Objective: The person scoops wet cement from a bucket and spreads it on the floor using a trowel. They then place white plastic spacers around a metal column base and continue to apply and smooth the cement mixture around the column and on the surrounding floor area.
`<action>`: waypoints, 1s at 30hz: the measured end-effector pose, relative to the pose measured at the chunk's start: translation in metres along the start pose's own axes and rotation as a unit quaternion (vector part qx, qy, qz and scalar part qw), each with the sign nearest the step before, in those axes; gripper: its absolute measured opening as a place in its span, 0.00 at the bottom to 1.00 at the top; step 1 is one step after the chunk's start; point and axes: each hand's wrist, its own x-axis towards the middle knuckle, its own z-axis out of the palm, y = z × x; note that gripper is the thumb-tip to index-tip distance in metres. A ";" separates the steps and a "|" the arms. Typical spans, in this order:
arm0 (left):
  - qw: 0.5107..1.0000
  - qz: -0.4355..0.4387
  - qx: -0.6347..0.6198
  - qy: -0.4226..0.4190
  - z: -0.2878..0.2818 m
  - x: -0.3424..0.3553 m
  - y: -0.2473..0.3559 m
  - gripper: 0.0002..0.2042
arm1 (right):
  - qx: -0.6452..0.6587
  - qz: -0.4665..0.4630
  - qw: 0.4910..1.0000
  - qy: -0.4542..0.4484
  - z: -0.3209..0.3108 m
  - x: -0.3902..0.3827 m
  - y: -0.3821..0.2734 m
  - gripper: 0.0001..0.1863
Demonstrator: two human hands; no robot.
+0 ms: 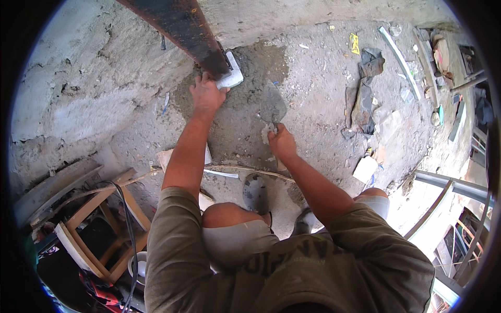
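Note:
At the foot of a rusty steel post (185, 36), my left hand (209, 97) is closed round the near corner of a white slab (231, 74). Its thumb lies along the slab's near edge, and its fingers reach up beside the post; the post hides part of the slab. My right hand (282, 142) grips a trowel (273, 106), its fingers wrapped round the handle. Grey mortar coats the trowel's blade, which lies low over the wet mortar patch (250, 78) to the right of the post.
A rough plastered wall (88, 78) rises at the left. Scraps and torn dark sheeting (360, 104) litter the ground at the right, near a white strip (399, 62). A wooden frame (99, 229) and a black cable (128, 229) are at lower left; metal bars (454, 188) are at right.

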 end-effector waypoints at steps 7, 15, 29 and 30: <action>1.000 -0.004 0.029 0.001 0.002 0.004 0.005 0.27 | 0.209 0.004 0.974 -0.083 0.017 0.033 -0.003 0.18; 1.000 -0.001 0.024 -0.003 0.000 -0.001 0.000 0.28 | 0.287 0.034 0.955 -0.071 -0.052 0.002 0.013 0.11; 0.999 0.006 -0.040 0.014 0.004 0.003 -0.007 0.30 | 0.141 -0.106 0.984 0.032 -0.051 0.008 -0.083 0.18; 0.999 0.000 -0.044 0.023 0.006 0.004 -0.010 0.31 | 0.095 -0.118 0.988 -0.010 -0.048 0.011 -0.088 0.19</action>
